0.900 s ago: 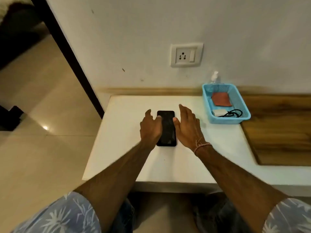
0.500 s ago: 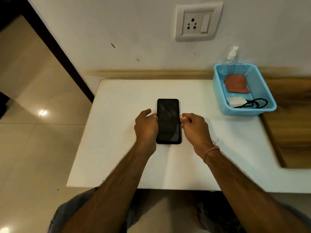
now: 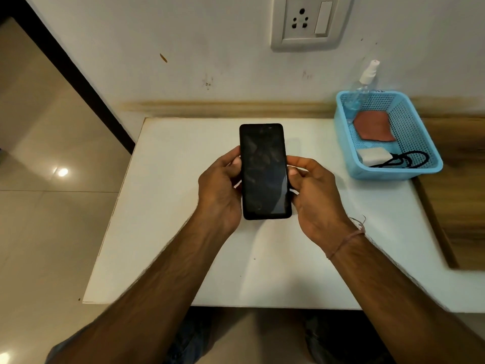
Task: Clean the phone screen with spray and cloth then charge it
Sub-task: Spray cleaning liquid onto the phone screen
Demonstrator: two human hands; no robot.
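surface: white table (image 3: 170,206) | on it: blue basket (image 3: 380,173) | position: far right

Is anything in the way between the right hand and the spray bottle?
No, nothing visible. The spray bottle pokes up over the blue basket rim at its far corner; only bare table lies between. But the right hand holds the phone.

The phone (image 3: 263,172) — flat on the table (image 3: 170,258) before — is now lifted.

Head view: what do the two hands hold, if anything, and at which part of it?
Both hold the phone, by its long side edges at the lower half: the left hand on the left edge, the right hand on the right edge.
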